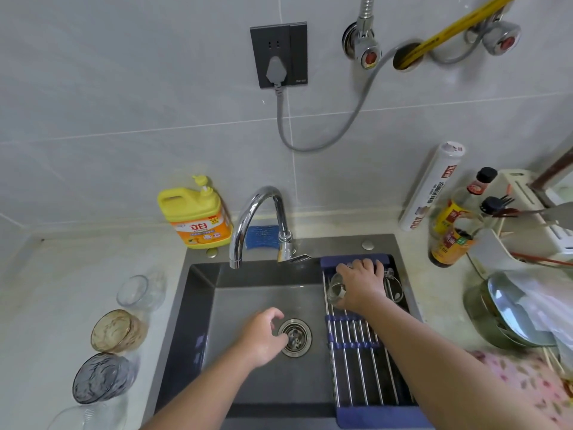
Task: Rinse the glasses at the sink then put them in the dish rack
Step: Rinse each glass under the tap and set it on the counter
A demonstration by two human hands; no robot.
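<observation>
- Over the far end of the dish rack (pixel 362 367), the right hand (pixel 362 283) grasps a clear glass (pixel 336 290).
- Left hand (pixel 263 336) hangs above the sink (pixel 248 293) beside the drain (pixel 296 338), fingers loosely curled, holding nothing.

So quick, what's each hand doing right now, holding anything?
Left hand: open, fingers loosely curled above the sink, holding nothing.
Right hand: gripping a clear glass at the dish rack.

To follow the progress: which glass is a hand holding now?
The clear glass that the right hand grips over the dish rack. The amber glass, the grey glass and the others on the counter stand untouched.
</observation>
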